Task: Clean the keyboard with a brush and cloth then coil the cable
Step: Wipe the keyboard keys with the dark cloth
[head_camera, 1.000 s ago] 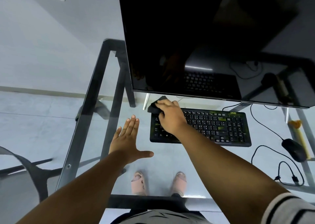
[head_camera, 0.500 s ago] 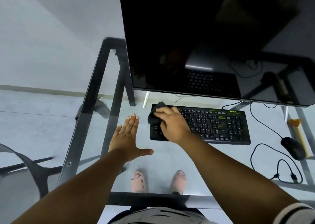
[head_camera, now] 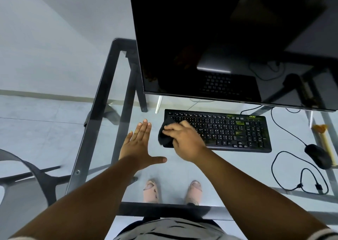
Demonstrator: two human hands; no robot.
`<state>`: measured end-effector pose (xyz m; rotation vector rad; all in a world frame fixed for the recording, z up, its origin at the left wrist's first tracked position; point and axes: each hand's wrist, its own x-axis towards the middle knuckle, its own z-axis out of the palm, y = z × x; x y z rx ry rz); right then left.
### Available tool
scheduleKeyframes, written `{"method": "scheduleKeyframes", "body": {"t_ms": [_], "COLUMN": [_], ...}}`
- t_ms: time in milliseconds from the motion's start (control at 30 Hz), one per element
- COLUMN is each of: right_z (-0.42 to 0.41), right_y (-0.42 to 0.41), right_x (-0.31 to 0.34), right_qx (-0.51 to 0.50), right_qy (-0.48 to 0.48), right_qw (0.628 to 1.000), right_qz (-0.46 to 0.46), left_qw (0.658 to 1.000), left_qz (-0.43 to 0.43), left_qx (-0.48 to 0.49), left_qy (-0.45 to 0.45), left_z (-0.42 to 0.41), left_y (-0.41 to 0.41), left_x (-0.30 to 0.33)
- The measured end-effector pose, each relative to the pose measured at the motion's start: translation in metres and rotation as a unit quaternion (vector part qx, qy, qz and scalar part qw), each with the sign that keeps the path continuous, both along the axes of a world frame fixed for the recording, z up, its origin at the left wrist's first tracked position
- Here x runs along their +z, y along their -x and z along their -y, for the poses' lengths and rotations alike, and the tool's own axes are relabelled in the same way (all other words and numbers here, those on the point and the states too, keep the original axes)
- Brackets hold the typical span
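- Keyboard (head_camera: 221,130) lies flat on the glass desk (head_camera: 102,97) below the monitor (head_camera: 228,38); probably light, liable to slide
- Right hand (head_camera: 184,139) clutches a soft dark cloth (head_camera: 164,136) at its left end
- Left hand (head_camera: 139,144) flat, fingers spread, holding nothing

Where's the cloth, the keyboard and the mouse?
cloth (head_camera: 165,138), head view, on the dark bunched part left of the right hand
keyboard (head_camera: 237,132), head view, on the keys right of the middle
mouse (head_camera: 317,155), head view, on its black top
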<state>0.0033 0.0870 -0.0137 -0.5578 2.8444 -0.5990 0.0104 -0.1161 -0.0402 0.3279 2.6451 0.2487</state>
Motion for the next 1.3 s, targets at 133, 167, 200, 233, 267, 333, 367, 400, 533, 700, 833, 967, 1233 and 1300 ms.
{"method": "scheduleKeyframes", "body": {"t_ms": [133, 167, 200, 233, 267, 333, 367, 400, 533, 700, 833, 967, 1233, 1300], "right_z": [-0.018, -0.025, -0.03, -0.035, -0.036, -0.03, -0.023, -0.015, 0.002, -0.027, -0.024, -0.001, -0.031, -0.026], "right_y": [-0.016, -0.017, -0.018, -0.017, -0.015, -0.01, -0.007, -0.006, -0.017, -0.033, -0.025, -0.025, -0.045, -0.039], "right_x": [-0.002, -0.002, -0.002, -0.002, -0.002, -0.001, 0.001, 0.001, -0.003, -0.01, -0.011, -0.01, -0.015, -0.013], "right_qx": [0.015, 0.0, -0.02, -0.042, -0.065, -0.094, -0.093, -0.079, 0.006, -0.025, -0.112, -0.068, -0.038, -0.079], "right_qy": [0.02, 0.018, 0.014, 0.01, 0.009, 0.01, 0.009, 0.005, 0.002, 0.048, 0.048, 0.019, 0.023, 0.031], "right_qw": [1.0, 1.0, 1.0, 0.999, 0.997, 0.995, 0.995, 0.997, 1.0, 0.997, 0.988, 0.994, 0.995, 0.993], "right_qz": [-0.001, -0.008, -0.017, -0.025, -0.029, -0.03, -0.028, -0.025, -0.02, -0.062, -0.092, -0.081, -0.087, -0.088], "left_qw": [1.0, 1.0, 1.0, 1.0, 1.0, 1.0, 1.0, 1.0, 1.0, 1.0, 1.0, 1.0, 1.0, 1.0], "left_qz": [0.002, 0.003, 0.003, 0.001, 0.0, -0.001, -0.002, -0.001, 0.004, 0.009, 0.008, 0.01, 0.009, 0.01], "left_qx": [0.002, 0.002, 0.001, 0.001, 0.002, 0.002, 0.002, 0.0, -0.011, -0.013, -0.01, -0.014, -0.013, -0.014], "left_qy": [0.002, 0.001, 0.001, 0.001, 0.001, 0.002, 0.003, 0.005, 0.01, 0.007, 0.007, 0.011, 0.005, 0.004], "left_z": [-0.001, -0.001, -0.001, 0.0, 0.0, 0.0, 0.0, 0.0, 0.002, 0.003, 0.004, 0.003, 0.003, 0.003], "left_y": [0.001, 0.001, 0.001, 0.0, 0.0, 0.0, 0.0, 0.0, 0.001, 0.002, 0.001, 0.001, 0.001, 0.002], "left_x": [0.0, 0.0, 0.0, 0.001, 0.0, 0.0, 0.0, 0.0, 0.002, 0.004, 0.003, 0.004, 0.005, 0.004]}}
